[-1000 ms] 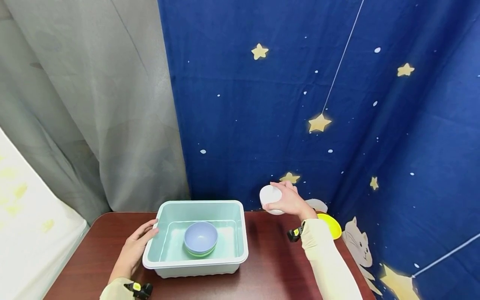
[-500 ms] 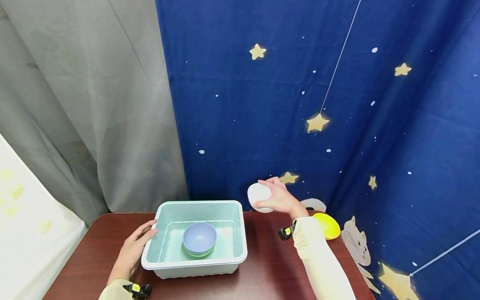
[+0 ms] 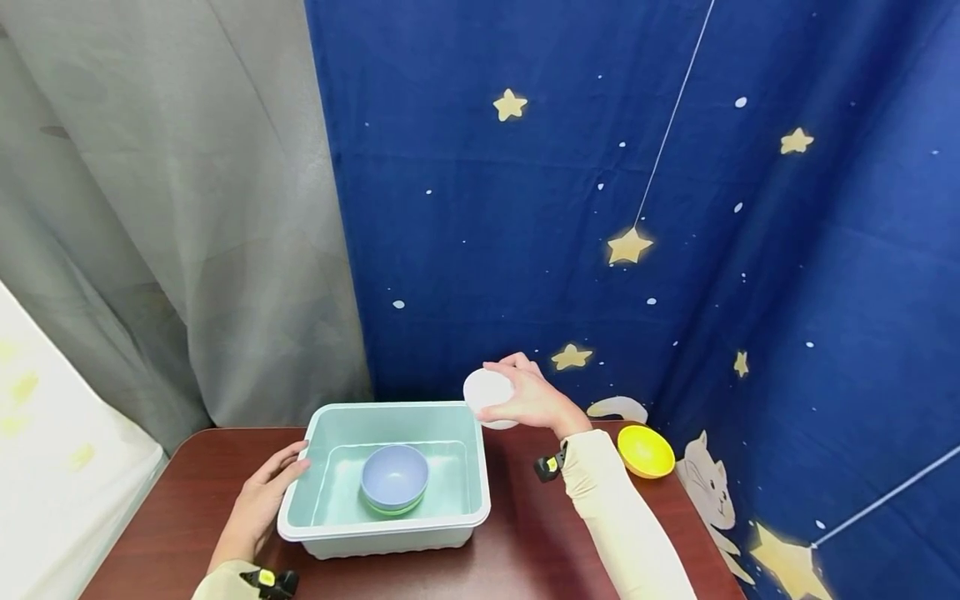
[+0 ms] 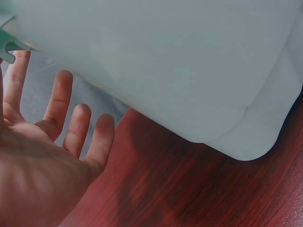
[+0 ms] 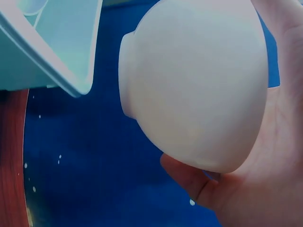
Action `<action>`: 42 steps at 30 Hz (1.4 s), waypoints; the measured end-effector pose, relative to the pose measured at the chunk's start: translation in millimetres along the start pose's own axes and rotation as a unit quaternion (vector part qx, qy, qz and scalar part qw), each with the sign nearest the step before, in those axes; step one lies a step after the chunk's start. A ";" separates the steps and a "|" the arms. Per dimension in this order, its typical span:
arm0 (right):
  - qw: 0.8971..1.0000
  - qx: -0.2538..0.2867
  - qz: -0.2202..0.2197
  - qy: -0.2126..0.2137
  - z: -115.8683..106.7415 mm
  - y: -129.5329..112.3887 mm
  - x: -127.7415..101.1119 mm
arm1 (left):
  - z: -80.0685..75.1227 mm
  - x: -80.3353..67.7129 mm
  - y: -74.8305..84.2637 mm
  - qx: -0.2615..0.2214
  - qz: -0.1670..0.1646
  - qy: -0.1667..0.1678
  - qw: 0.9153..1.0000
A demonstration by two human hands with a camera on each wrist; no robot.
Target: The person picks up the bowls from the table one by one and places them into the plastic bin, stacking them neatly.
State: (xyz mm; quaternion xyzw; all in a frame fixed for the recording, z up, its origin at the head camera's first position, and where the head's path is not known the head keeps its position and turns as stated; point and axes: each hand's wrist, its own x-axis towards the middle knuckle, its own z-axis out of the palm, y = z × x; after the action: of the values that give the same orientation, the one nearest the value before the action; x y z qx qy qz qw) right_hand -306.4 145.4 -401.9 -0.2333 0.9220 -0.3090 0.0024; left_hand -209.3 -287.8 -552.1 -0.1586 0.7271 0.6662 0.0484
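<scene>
Up over the right back corner of the pale green plastic tub (image 3: 480, 500), my right hand (image 3: 532, 400) grips a white bowl (image 3: 486, 392) between thumb and fingers. In the right wrist view the bowl (image 5: 199, 90) is tipped on its side, its foot ring facing left toward the tub. A blue bowl (image 3: 395, 475) sits inside the tub, stacked on a green bowl (image 3: 393, 510) of which only the lower edge shows. My left hand (image 3: 258, 500) rests at the tub's left rim; in the left wrist view its fingers (image 4: 78, 127) are spread and fairly straight beside the tub's outer wall.
A yellow bowl (image 3: 647, 452) stands at the table's right back edge. The dark red-brown table (image 3: 525, 542) backs onto a blue star-patterned curtain (image 3: 480, 208), with a grey curtain (image 3: 225, 208) at left. White cloth (image 3: 60, 467) hangs beside the table's left edge.
My right hand has carried the white bowl leftward to the tub's right back corner, uncovering more of the yellow bowl. My left hand stays at the rim; the head view has shifted slightly.
</scene>
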 end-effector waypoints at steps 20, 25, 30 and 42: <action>0.998 0.002 -0.044 -0.043 21.4 -35.0 10.6 | -2.4 -5.6 -3.5 0.000 -0.001 -0.003 1.000; 0.998 -0.002 -0.052 -0.041 26.6 -42.5 14.9 | -1.9 -2.9 -1.6 0.008 0.002 -0.001 1.000; 0.997 -0.004 -0.060 -0.042 30.8 -47.8 20.8 | -1.5 1.5 0.9 0.016 0.013 -0.003 1.000; 0.997 0.005 -0.054 -0.048 46.4 -62.1 25.4 | 0.1 1.3 -2.4 -0.010 0.006 0.001 1.000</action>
State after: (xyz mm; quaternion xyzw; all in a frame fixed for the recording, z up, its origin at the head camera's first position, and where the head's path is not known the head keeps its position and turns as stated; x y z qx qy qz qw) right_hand -295.5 64.6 -400.4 -0.2971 0.9053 -0.3021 0.0314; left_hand -209.8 -288.1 -554.8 -0.1556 0.7215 0.6734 0.0425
